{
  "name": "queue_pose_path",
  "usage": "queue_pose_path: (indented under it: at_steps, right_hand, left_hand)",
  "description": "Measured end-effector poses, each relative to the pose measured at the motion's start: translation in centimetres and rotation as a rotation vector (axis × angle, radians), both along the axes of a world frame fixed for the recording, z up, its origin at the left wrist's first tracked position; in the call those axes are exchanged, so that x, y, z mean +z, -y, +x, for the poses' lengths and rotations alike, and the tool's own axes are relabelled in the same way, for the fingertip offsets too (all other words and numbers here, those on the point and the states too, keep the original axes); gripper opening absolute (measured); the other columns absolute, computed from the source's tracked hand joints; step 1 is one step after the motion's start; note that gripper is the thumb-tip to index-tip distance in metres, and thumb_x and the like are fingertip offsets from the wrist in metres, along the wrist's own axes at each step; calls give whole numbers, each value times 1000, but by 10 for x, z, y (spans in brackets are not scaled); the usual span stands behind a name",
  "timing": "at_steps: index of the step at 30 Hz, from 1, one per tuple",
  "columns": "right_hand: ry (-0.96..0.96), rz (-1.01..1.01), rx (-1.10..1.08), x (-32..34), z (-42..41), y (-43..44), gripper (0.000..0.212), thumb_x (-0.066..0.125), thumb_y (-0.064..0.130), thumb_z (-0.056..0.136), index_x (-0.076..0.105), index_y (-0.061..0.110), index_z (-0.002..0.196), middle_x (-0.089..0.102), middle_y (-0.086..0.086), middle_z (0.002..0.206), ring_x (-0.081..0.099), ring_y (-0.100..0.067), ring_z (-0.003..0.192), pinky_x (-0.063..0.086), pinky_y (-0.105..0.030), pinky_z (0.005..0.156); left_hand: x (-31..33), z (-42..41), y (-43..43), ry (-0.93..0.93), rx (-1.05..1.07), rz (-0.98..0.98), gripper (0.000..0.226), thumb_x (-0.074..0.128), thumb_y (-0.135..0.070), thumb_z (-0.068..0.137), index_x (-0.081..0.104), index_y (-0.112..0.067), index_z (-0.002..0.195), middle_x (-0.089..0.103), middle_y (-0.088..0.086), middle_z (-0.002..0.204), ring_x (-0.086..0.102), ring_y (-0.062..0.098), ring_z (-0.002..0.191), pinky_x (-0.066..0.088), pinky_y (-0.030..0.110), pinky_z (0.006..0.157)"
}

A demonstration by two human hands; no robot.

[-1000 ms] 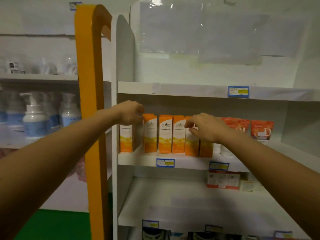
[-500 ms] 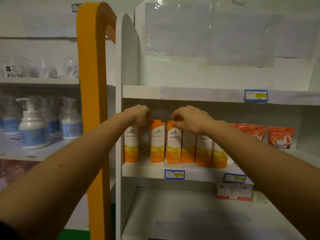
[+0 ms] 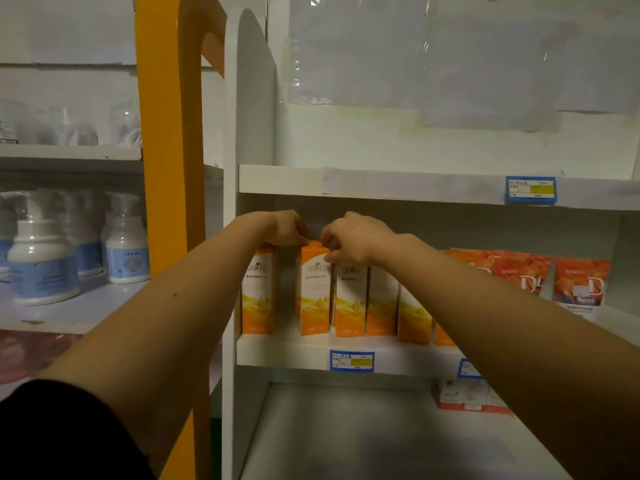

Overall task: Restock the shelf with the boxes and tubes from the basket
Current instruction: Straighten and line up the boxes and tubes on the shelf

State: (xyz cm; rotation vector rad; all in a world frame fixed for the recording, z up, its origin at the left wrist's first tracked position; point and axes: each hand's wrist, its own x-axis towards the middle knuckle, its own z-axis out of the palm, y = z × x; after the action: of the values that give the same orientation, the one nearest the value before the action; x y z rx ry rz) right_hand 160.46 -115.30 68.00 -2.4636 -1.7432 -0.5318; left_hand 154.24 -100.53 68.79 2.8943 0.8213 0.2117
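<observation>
At the middle shelf of a white rack, a row of tall orange-and-white boxes stands along the front edge. They're all upright, long axis vertical, printed fronts facing out. Each has a little logo plaque near the top with what looks like Chinese characters, plus small lines under it, too blurry for me to read.

The left hand has its fingers curled over the top of the left box, holding it by the top end. That one sits a bit apart from the rest, right by the rack's side wall. The right hand pinches the top of the second box, thumb on the front and fingers over the top edge. That box stands just beside the next one in the row.

Right of the boxes, orange pouches with a big white "D" stand on the same shelf; the small word above it isn't legible. A blue tag with a yellow patch is stuck on the shelf lip, text unreadable. Off to the left, another rack holds white pump bottles with blue labels.
</observation>
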Motion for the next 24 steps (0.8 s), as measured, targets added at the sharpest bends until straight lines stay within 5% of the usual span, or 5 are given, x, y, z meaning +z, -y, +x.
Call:
queue_pose_path:
  at_steps: [12,24]
  right_hand:
    - [-11,35,26,-6,14,-19,37,62,33,85,56,23,120,60,-4,120,54,-23,112,44,-33,80]
    - [31,-13,12,-8,13,-24,41,55,34,90,54,21,129,49,-5,129,47,-25,119,41,-38,96]
  left_hand:
    - [8,2,-18,-94,43,11,40,63,-32,85,58,-26,124,61,5,121,60,29,109,50,48,97]
    - [10,-4,-24,-146,81,28,43,59,-25,88,51,-25,130,57,7,130,58,32,115,49,49,99]
